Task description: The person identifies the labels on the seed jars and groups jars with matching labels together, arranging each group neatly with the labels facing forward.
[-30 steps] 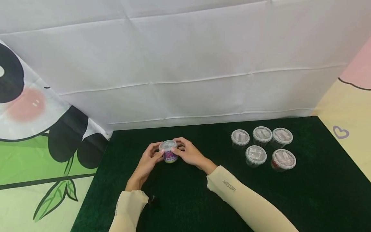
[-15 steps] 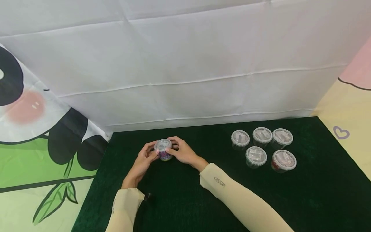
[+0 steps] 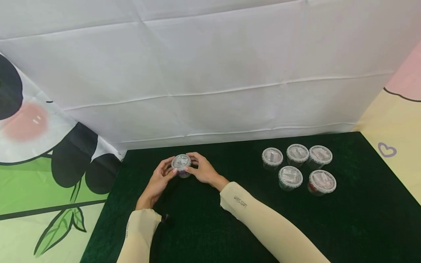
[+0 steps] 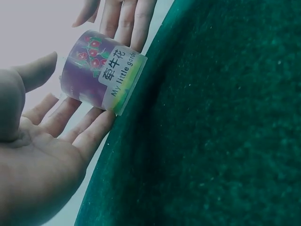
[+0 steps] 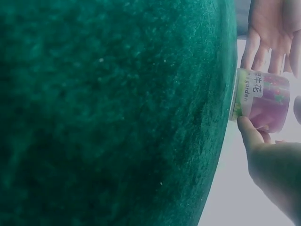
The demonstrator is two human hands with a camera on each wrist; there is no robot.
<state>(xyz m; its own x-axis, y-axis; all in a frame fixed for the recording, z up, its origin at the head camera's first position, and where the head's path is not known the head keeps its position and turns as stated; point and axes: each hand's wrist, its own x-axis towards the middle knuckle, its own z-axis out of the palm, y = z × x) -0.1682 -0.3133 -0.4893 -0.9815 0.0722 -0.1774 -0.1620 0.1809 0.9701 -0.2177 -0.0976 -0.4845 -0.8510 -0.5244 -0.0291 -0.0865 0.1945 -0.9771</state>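
Progress, judged from how things lie: one lidded cup (image 3: 181,162) is over at the far L side of the green tabletop (image 3: 204,230), near the back edge, approx. upright w/ its lid on top. L hand (image 3: 156,183) and R hand (image 3: 204,171) both grip it, one on each side, thumbs toward the person & fingers round behind. Neither has let go, so release isn't done. Base is right at the cloth; can't tell if its full weight is down. The purple label (image 4: 87,70) reads "My little garden" in the L wrist view, plus Chinese characters.

Not handled at the mo.: five other cups (image 3: 291,176) in a loose group on the R side, lids on, well apart from the hands. One of them, the nearest-R cup (image 3: 322,181), shows sth. red inside.

Vs. 1 s ago: the held cup has shifted L and a bit farther from the person, both hands w/ it; the head view now shows less of its label. Same grip, lid still on, & the five-cup group stays basically put.
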